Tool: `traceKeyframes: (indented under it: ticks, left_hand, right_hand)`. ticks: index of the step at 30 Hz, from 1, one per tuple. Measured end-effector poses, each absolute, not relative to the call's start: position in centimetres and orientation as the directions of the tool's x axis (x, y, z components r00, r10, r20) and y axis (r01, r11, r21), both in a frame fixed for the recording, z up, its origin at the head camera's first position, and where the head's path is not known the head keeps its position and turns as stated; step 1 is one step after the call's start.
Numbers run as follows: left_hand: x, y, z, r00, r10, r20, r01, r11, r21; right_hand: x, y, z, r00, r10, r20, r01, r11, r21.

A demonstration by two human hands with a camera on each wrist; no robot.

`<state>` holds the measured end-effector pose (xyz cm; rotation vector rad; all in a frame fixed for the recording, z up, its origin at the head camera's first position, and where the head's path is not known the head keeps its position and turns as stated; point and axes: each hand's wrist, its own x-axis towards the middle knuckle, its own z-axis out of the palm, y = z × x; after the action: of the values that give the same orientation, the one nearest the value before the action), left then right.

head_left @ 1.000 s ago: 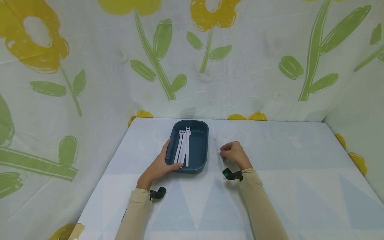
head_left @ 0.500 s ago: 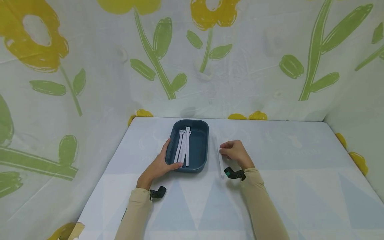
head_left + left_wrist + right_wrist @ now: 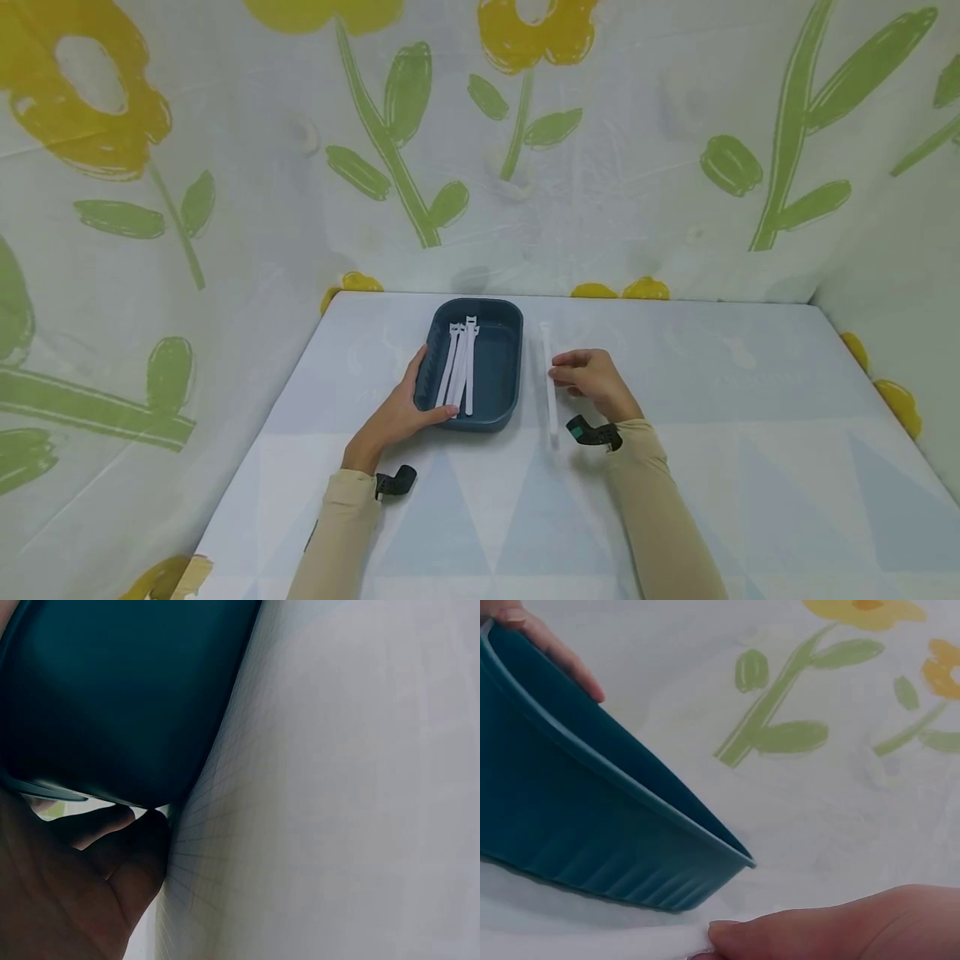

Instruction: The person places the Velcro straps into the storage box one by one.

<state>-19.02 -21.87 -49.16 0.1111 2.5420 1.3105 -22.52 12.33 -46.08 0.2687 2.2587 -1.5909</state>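
Note:
A dark teal plastic bin point(image 3: 498, 367) stands on the table, holding several white cable tie straps point(image 3: 459, 367) with slotted heads, bunched along its left side. My left hand point(image 3: 392, 418) grips the bin's near left corner, thumb over the rim. In the left wrist view, its fingers point(image 3: 135, 862) bend against the bin's outer wall. Just right of the bin, my right hand point(image 3: 594, 385) pinches another white cable tie strap point(image 3: 551, 412) near its middle. In the right wrist view, the thumb point(image 3: 742, 939) presses on this strap point(image 3: 615, 943), close beside the bin wall.
A pale cloth with blue triangles covers the table point(image 3: 750, 483). Behind it and at both sides hangs a white sheet point(image 3: 622, 225) printed with yellow flowers. A tan piece point(image 3: 193, 577) shows at the lower left edge.
My right hand has shifted slightly right, and the strap it pinches now stands out more from the tabletop, turned straighter. The left hand and bin have stayed in place.

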Motion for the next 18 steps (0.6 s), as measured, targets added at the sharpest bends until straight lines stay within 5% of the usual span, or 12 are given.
traceKeyframes:
  ticks: [18]
  left_hand:
    - [-19.1, -21.7, -49.1, -0.957, 0.179, -0.227, -0.078, 0.594, 0.801]
  right_hand:
    - [-23.1, 12.6, -44.9, -0.921, -0.105, -0.376, 0.346, 0.228, -0.91]
